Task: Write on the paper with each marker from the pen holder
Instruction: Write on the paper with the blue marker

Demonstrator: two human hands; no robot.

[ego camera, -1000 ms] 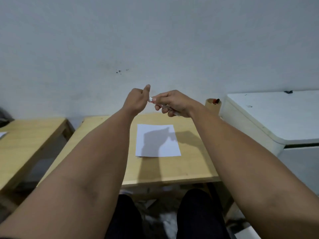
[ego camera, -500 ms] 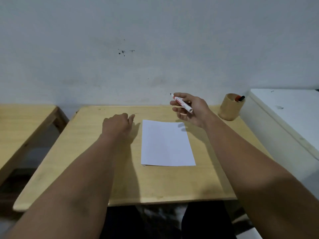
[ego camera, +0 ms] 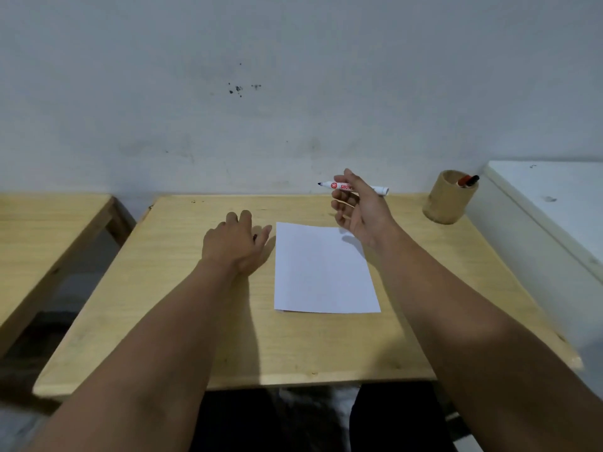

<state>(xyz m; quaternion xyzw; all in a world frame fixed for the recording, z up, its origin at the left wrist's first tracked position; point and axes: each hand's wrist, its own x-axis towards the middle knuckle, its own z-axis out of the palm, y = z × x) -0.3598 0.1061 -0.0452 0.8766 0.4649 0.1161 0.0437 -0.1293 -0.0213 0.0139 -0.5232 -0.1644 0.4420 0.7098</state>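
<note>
A blank white paper (ego camera: 326,272) lies on the wooden table (ego camera: 163,305). My right hand (ego camera: 359,213) hovers above the paper's far right corner and holds a white marker (ego camera: 341,186) with a red label. The marker is level and uncapped, its dark tip pointing left. My left hand (ego camera: 235,244) rests palm down on the table just left of the paper, fingers curled. A small dark piece, seemingly the marker cap (ego camera: 255,236), shows between its thumb and forefinger. A round wooden pen holder (ego camera: 447,203) stands at the table's far right corner with another marker (ego camera: 468,181) in it.
A white cabinet (ego camera: 554,203) stands against the table's right side, right beside the pen holder. A second wooden table (ego camera: 39,230) sits to the left across a gap. A grey wall runs along the back. My legs show below the front edge.
A second ago both hands were raised together at the marker. My left hand has since dropped onto the table beside the paper, and my right hand now holds the marker level with its tip bare.
</note>
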